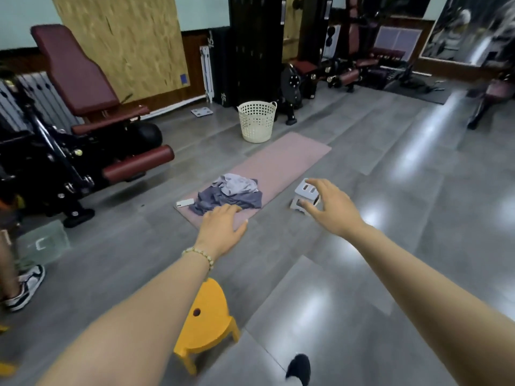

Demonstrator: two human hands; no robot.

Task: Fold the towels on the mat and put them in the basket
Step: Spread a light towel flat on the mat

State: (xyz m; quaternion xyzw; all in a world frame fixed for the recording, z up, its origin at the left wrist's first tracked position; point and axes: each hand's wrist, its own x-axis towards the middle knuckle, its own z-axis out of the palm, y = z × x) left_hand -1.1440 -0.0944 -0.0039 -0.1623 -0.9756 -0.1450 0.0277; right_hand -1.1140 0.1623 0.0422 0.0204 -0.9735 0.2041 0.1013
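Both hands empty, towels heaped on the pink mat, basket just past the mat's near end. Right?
Not quite: the head view shows the basket past the mat's far end. The left hand and right hand are empty; towels are heaped on the mat.

The towels (229, 194) on the mat (281, 160), the basket (257, 122) beyond

The towels lie heaped on the mat's near end; a phone (184, 202) lies on the mat just left of them; the basket stands on the floor past the mat's far end; a step stool (303, 194) stands just right of the mat; a round stool (204, 321) stands nearer, before the mat; an exercise bench (80, 107) stands well left.
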